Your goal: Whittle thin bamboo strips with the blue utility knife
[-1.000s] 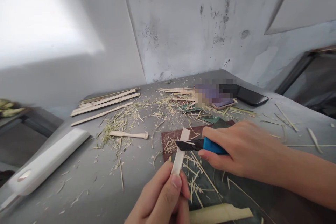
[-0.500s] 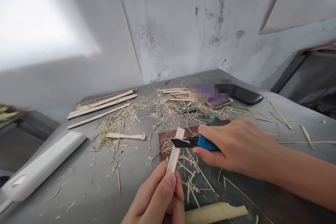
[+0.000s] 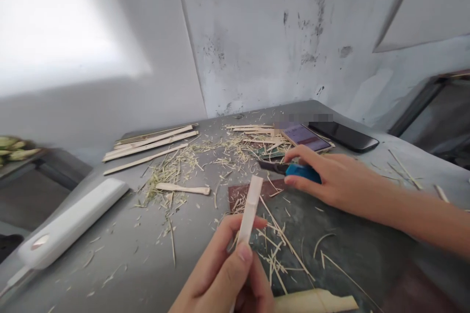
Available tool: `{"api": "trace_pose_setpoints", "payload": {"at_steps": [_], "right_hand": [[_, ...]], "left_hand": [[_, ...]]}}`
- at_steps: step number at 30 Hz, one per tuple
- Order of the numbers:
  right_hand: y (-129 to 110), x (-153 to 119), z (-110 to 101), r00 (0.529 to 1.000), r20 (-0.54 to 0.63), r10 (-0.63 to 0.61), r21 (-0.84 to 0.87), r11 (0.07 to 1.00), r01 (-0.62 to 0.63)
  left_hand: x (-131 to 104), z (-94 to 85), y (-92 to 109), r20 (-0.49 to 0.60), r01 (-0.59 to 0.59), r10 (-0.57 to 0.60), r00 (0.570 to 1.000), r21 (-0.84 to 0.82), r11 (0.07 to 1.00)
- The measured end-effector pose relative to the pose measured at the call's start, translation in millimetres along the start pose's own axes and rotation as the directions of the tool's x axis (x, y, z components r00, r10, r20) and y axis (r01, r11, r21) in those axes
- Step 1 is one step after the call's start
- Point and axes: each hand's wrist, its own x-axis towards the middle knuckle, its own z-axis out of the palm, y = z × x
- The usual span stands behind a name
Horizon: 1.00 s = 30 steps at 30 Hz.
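Note:
Between the thumb and fingers of my left hand (image 3: pixel 229 266) a pale bamboo strip (image 3: pixel 252 200) points up and away from me. My right hand (image 3: pixel 323 176) is closed around the blue handle of a utility knife (image 3: pixel 303 172). Its dark blade points left, beyond the strip's far end and apart from it. A dark green mat with a brown patch (image 3: pixel 273 187) lies under both hands, littered with thin shavings. Close to my left hand, at the near edge, is a wider pale bamboo piece (image 3: pixel 319 301).
Several bamboo strips (image 3: pixel 157 143) lie at the back left, beside a heap of shavings (image 3: pixel 169 171). A shaped piece (image 3: pixel 183 189) rests nearer. A white corded device (image 3: pixel 73 225) occupies the left side. Two phones (image 3: pixel 308 136) (image 3: pixel 348 137) sit at the back right, before the stained wall.
My right hand has lifted the knife off the bamboo strip and moved it away, toward the phones. My left hand still holds the strip, now turned more upright. The view has shifted slightly.

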Motion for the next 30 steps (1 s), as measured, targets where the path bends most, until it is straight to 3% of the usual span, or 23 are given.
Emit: {"api": "trace_pose_setpoints", "payload": {"at_steps": [2,6,10,14,20,25,30], "right_hand": [[-2.0,-2.9,3.5,0.997,-0.015,-0.079,-0.017,0.997,0.078],[-1.1,-6.0,-0.7,0.964,-0.109,-0.241,0.003,0.970,0.243],[-7.2,-12.1,-5.9,0.931,-0.182,-0.317,-0.010,0.947,0.321],[-19.0,-17.8,-2.0,0.917,-0.116,-0.380,-0.022,0.925,0.380],[-45.9,-3.5,-3.5,0.928,-0.027,-0.372,-0.059,0.927,0.370],[-72.5,14.8,-4.8,0.968,-0.026,-0.250,0.085,0.964,0.251],[-82.6,8.5,8.0,0.970,-0.014,-0.243,0.104,0.964,0.243]], "left_hand": [[4.1,-5.3,5.5,0.000,-0.053,0.053,0.999,0.056,0.997],[12.8,-13.5,22.3,-0.135,-0.095,0.121,0.983,0.185,0.978],[23.2,-23.3,32.7,-0.090,-0.153,0.200,0.976,0.374,0.915],[24.3,-27.6,35.0,-0.014,-0.144,0.164,0.986,0.401,0.905],[17.5,-25.1,35.2,-0.019,-0.057,0.074,0.997,0.457,0.888],[20.3,-28.0,30.6,-0.052,-0.106,0.150,0.987,0.487,0.867],[22.3,-30.4,25.3,-0.024,-0.166,0.198,0.980,0.455,0.875]]}}
